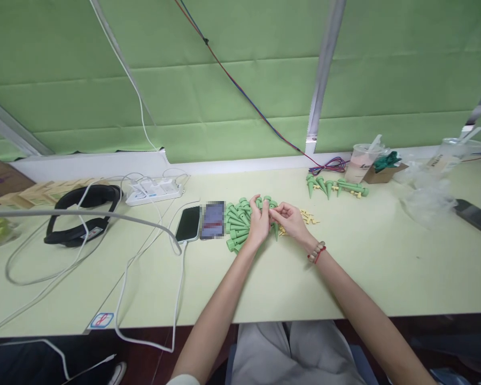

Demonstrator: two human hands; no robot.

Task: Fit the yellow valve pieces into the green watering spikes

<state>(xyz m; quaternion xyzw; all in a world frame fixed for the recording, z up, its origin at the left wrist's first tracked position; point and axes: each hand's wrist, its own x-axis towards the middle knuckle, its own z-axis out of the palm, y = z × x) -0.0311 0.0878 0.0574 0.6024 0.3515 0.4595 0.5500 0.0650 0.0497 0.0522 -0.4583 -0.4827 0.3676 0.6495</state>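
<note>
My left hand (258,220) and my right hand (288,218) meet over the middle of the pale green table (264,283). Both are closed round a green cone-shaped spike (275,229) whose tip points down toward me. The right hand pinches near its top; I cannot tell if a small part is in that pinch. A heap of green spikes (237,224) lies just left of my left hand. Small cream-yellow parts (309,217) lie scattered right of my right hand. A bead bracelet is on my right wrist.
Two phones (200,222) lie left of the heap, with a white power strip (154,191), cables and a black headset (82,214) farther left. At back right are several assembled spikes (336,186), a plastic cup (361,163), a small box, clear bags and a dark phone (479,216).
</note>
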